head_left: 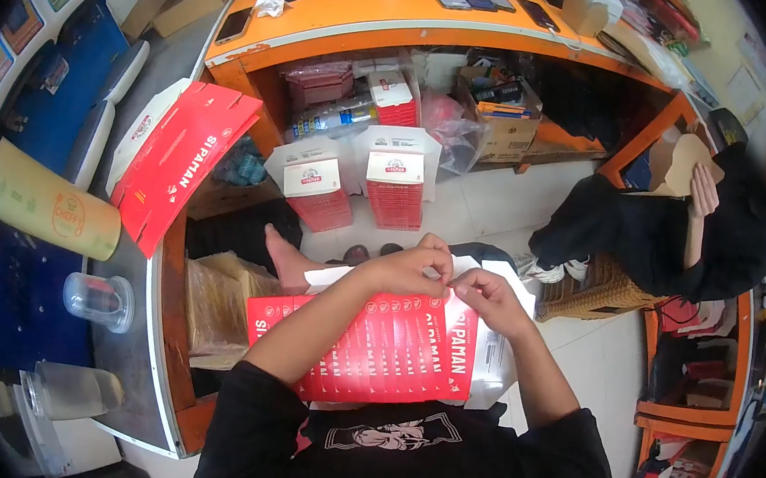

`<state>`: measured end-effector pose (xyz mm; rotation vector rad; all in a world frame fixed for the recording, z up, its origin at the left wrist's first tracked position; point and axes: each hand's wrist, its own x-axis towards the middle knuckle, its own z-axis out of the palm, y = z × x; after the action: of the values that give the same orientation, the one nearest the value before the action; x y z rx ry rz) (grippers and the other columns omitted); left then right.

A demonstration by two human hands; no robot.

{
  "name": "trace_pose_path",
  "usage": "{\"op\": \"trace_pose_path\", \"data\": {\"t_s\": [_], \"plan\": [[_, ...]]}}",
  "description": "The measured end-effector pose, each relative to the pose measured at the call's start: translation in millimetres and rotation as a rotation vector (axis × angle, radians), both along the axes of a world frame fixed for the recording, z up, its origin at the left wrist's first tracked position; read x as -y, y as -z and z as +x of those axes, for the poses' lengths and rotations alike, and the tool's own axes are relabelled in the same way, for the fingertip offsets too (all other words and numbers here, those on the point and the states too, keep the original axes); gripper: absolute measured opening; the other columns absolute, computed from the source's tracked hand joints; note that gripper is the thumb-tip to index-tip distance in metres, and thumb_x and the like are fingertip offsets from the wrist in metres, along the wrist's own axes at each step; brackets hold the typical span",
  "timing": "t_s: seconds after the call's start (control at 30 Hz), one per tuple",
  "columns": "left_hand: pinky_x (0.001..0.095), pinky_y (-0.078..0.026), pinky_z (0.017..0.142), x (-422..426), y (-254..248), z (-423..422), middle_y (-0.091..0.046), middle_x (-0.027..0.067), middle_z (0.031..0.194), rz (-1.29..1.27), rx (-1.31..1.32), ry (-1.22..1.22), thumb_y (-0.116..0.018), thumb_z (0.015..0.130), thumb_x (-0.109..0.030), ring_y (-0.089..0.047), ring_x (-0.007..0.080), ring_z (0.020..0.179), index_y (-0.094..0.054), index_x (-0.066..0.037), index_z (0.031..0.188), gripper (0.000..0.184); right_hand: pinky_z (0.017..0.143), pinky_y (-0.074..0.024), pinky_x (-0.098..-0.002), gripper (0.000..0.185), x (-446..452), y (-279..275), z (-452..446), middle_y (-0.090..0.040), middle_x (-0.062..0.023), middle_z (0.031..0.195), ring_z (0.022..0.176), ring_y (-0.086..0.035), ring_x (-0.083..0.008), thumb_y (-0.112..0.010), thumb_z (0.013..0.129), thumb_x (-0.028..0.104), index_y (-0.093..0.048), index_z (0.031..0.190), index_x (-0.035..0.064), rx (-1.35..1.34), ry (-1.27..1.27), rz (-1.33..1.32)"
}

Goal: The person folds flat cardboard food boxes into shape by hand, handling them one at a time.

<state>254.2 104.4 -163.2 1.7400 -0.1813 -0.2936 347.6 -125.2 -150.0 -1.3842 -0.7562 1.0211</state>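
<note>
Red printed cardboard sheets (392, 344) lie overlapped in a fanned row across the lap, with white edges showing at the right and far sides. Over their far edge, my left hand (419, 265) has its fingertips pinched together. Close beside it on the right, my right hand (490, 298) is also pinched, at the far right corner of the sheets. Whatever lies between the fingertips of either hand is too small to make out. Beyond the hands, two stacks of red and white folded cartons (394, 190) stand on the floor.
More red sheets (180, 162) lie on the grey counter (153, 310) at the left, near a yellow cup (49, 201) and clear plastic cups (99, 302). An orange desk (330, 16) holds phones. At the right, a seated person (675, 228) holds a brown carton (681, 165).
</note>
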Motion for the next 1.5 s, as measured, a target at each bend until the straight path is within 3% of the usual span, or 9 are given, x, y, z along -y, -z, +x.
{"op": "trace_pose_path", "data": {"t_s": [0.27,0.43,0.57,0.67,0.77,1.13,1.27,1.37,1.5], "plan": [[0.036,-0.048,0.105,-4,10,2,-0.037,0.0075,0.129,-0.127,-0.058,0.103,-0.078,0.083,-0.007,-0.042,0.0192,0.129,-0.06,-0.01,0.1,0.025,0.073,-0.0487,-0.0247,0.017,-2,-5,-2,-0.067,-0.0014,0.09,0.081,-0.058,-0.0058,-0.065,0.102,0.016,-0.069,0.097,0.0002,0.15,-0.082,-0.032],[0.038,-0.045,0.107,-3,2,-1,-0.044,0.0088,0.134,-0.364,-0.21,0.016,-0.08,0.083,-0.007,-0.049,0.0229,0.129,-0.061,-0.007,0.109,0.033,0.091,-0.0507,-0.0318,0.029,-4,6,-17,-0.067,-0.0073,0.109,0.102,-0.064,-0.0144,-0.062,0.1,0.013,-0.061,0.126,0.0019,0.186,0.067,0.044],[0.0361,-0.042,0.107,-2,-2,-5,-0.055,0.0089,0.13,-0.167,-0.217,-0.049,-0.072,0.093,-0.028,-0.053,0.021,0.126,-0.063,-0.006,0.123,0.038,0.101,-0.0481,-0.0411,0.047,16,5,-2,-0.067,-0.0133,0.117,0.113,-0.065,-0.0309,-0.064,0.085,0.007,-0.059,0.132,0.0046,0.52,0.182,0.136],[0.0338,-0.042,0.105,-4,0,3,-0.062,0.0082,0.125,-0.003,-0.353,0.087,-0.061,0.098,-0.048,-0.055,0.0189,0.123,-0.065,-0.006,0.127,0.051,0.092,-0.0521,-0.0402,0.036,14,-5,-3,-0.07,-0.0191,0.107,0.104,-0.067,-0.0361,-0.066,0.087,0.007,-0.065,0.123,0.0053,0.837,-0.043,-0.109],[0.0331,-0.043,0.101,3,-2,8,-0.065,0.0091,0.122,0.039,-0.404,0.097,-0.052,0.099,-0.063,-0.056,0.0188,0.118,-0.067,-0.005,0.126,0.065,0.08,-0.0545,-0.0401,0.023,6,2,7,-0.069,-0.0227,0.095,0.092,-0.069,-0.0393,-0.067,0.086,0.007,-0.07,0.109,0.0034,0.697,-0.014,-0.252],[0.0353,-0.047,0.095,10,-10,18,-0.069,0.0157,0.116,0.179,-0.325,0.107,-0.047,0.096,-0.072,-0.063,0.0243,0.109,-0.069,0.001,0.119,0.079,0.079,-0.055,-0.0339,0.016,4,41,15,-0.074,-0.015,0.093,0.086,-0.071,-0.0195,-0.066,0.091,-0.001,-0.068,0.107,-0.0008,0.481,-0.064,-0.072],[0.034,-0.048,0.09,9,-4,17,-0.068,0.0143,0.111,0.262,-0.27,0.049,-0.053,0.096,-0.069,-0.063,0.0215,0.103,-0.068,0.001,0.112,0.074,0.084,-0.055,-0.0335,0.021,-4,51,20,-0.072,-0.0134,0.099,0.091,-0.069,-0.018,-0.067,0.091,-0.002,-0.064,0.112,-0.0012,0.42,-0.11,-0.107],[0.0317,-0.05,0.083,9,-1,15,-0.069,0.0129,0.103,-0.031,-0.324,-0.033,-0.063,0.093,-0.064,-0.064,0.0169,0.095,-0.068,0.001,0.106,0.066,0.087,-0.0545,-0.0337,0.03,-10,35,7,-0.067,-0.0148,0.109,0.099,-0.067,-0.0192,-0.071,0.089,-0.001,-0.06,0.116,-0.0006,0.484,-0.034,-0.053],[0.0302,-0.051,0.077,7,-11,10,-0.07,0.0125,0.093,0.203,-0.261,-0.021,-0.071,0.089,-0.063,-0.065,0.0149,0.086,-0.068,0.001,0.101,0.065,0.093,-0.0524,-0.036,0.049,-9,25,-21,-0.058,-0.0156,0.122,0.112,-0.062,-0.0238,-0.075,0.084,-0.001,-0.051,0.126,0.0007,0.569,0.051,-0.074]]}}
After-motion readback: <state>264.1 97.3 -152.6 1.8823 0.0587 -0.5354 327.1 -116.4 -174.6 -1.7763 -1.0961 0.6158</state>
